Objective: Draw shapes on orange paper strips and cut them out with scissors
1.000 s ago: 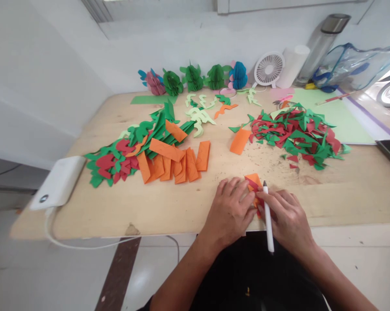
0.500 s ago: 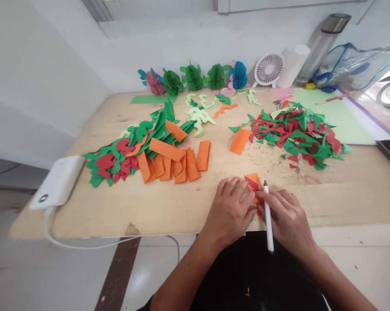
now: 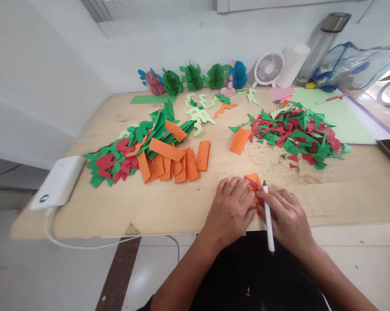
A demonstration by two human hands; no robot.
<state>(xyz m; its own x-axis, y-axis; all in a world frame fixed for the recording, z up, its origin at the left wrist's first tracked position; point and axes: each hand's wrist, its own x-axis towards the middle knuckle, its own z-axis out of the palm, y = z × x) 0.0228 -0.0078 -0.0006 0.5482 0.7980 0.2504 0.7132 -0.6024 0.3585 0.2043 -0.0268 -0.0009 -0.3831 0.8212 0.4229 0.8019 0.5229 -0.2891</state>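
Note:
At the table's front edge my left hand (image 3: pixel 232 207) presses its curled fingers and thumb onto the left side of a small orange paper piece (image 3: pixel 254 177). A red paper piece (image 3: pixel 253 185) lies on top of it, partly hidden by my fingers. My right hand (image 3: pixel 287 216) is closed, with a white pen (image 3: pixel 269 224) lodged in its fingers. The pen's dark tip points away from me, and its shaft reaches back over my lap. The fingertips of that hand also touch the red paper from the right.
Several orange paper strips (image 3: pixel 165 149) lie on the left beside red and green cutouts (image 3: pixel 106 162). One orange piece (image 3: pixel 240 141) lies near a heap of scraps (image 3: pixel 295 134). Folded paper figures (image 3: pixel 192 77), a fan (image 3: pixel 269 69) and a bottle (image 3: pixel 324 47) stand at the back. A white power bank (image 3: pixel 57 183) sits front left.
Almost nothing differs. The white pen has shifted very slightly in my right hand, while both hands stay at the orange and red papers.

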